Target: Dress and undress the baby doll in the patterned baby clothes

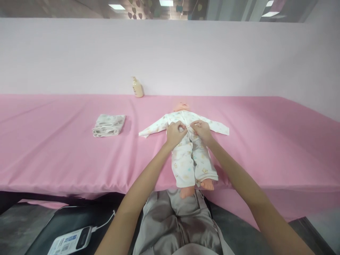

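Note:
A baby doll (182, 106) lies on its back on the pink table (53, 152), feet hanging over the near edge. It wears a white printed romper (190, 161) with long sleeves spread out. My left hand (174, 134) pinches the left side of the romper's front opening at the belly. My right hand (202, 130) pinches the right side of the same opening. Both hands meet at the snap line in the middle.
A folded white cloth (108, 125) lies to the left of the doll. A cream lotion bottle (137, 87) stands at the back against the pale wall. A white device with a cable (71, 241) rests on a dark surface at lower left.

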A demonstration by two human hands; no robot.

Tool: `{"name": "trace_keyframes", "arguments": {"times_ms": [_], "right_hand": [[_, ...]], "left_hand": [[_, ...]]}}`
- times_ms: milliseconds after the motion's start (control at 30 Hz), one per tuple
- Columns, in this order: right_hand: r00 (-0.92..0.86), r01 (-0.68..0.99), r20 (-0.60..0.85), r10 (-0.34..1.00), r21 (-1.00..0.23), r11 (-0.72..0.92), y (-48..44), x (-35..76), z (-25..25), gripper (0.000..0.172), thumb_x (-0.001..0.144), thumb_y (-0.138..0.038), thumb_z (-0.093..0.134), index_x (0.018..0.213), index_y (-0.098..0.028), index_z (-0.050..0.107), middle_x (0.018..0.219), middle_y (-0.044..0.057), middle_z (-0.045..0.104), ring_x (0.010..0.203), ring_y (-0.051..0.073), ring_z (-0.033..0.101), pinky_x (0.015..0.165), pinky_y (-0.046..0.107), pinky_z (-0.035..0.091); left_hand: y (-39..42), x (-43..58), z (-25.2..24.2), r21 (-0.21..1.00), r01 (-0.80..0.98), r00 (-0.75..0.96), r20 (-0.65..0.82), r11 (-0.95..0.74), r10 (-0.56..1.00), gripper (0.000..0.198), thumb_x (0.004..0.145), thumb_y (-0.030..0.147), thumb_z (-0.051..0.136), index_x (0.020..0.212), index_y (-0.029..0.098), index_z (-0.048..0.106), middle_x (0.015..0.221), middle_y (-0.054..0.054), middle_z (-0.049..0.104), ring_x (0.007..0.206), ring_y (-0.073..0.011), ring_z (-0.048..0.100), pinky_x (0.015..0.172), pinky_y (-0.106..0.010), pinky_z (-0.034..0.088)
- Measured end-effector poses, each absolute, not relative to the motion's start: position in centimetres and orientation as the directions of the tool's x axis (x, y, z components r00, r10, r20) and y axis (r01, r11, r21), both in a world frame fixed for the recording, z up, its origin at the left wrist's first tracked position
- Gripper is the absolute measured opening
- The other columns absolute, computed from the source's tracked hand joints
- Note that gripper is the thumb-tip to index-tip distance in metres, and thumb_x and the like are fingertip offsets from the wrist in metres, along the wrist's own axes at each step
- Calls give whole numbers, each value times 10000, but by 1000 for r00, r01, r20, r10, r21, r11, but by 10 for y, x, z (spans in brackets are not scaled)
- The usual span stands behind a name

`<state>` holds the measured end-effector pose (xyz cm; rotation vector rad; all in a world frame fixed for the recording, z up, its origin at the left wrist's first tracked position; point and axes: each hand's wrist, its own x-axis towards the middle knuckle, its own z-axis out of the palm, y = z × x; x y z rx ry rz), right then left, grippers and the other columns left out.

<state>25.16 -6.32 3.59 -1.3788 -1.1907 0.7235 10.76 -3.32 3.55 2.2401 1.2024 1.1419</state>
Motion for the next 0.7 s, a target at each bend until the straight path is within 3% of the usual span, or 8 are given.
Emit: {"name": "trace_keyframes", "arguments": {"times_ms": [133, 267, 433, 567, 633, 700], "right_hand": [[294, 585, 470, 832, -777, 232, -68, 243, 27, 198, 776, -339, 512, 793, -180, 630, 420, -81, 342, 425, 95, 342, 497, 236, 289], [199, 760, 580, 790, -600, 249, -70, 241, 23, 278, 843, -325, 441, 871, -172, 671, 478, -47, 433, 478, 113, 406, 557, 247, 327], [57, 877, 694, 717, -379, 296, -72, 242, 19, 279, 866, -290, 448, 942, -156, 681, 673, 43, 587, 690, 179, 522, 730, 300, 397], [29, 904, 750, 661, -302, 303, -74, 243, 18, 266, 884, -310, 461, 973, -169, 668, 838, 77, 609, 845, 209, 530, 812, 331, 390], [23, 908, 748, 663, -293, 299, -75, 243, 17, 251, 887, -304, 465, 968, -174, 663, 858, 76, 604, 856, 207, 523, 816, 332, 386], [11, 915, 731, 682, -283, 288, -75, 243, 16, 239, 887, -291, 464, 969, -178, 658, 864, 72, 601, 857, 205, 517, 813, 332, 382]], "left_hand": [[-35, 92, 43, 496, 534, 482, 487, -685, 728, 134, 733, 331, 596, 760, 205, 558, 804, -7, 619, 857, -206, 541, 868, -384, 362], [-43, 71, 46, 397, 527, 609, 440, -751, 660, 186, 744, 338, 611, 878, 209, 605, 915, -45, 599, 897, -221, 549, 845, -369, 401], [-55, 71, 47, 316, 646, 538, 457, -695, 708, 203, 907, 223, 360, 898, 177, 558, 894, -80, 605, 843, -217, 567, 747, -335, 429], [-72, 78, 65, 310, 677, 541, 405, -667, 737, 224, 930, 271, 337, 910, 182, 542, 862, -77, 611, 790, -219, 581, 680, -327, 437], [-95, 78, 83, 312, 650, 572, 400, -693, 716, 240, 925, 263, 344, 910, 184, 569, 902, -90, 618, 838, -229, 588, 721, -347, 453], [-129, 73, 102, 409, 507, 621, 437, -759, 651, 254, 928, 292, 356, 1012, 222, 585, 998, -74, 631, 918, -217, 588, 791, -349, 466]]}}
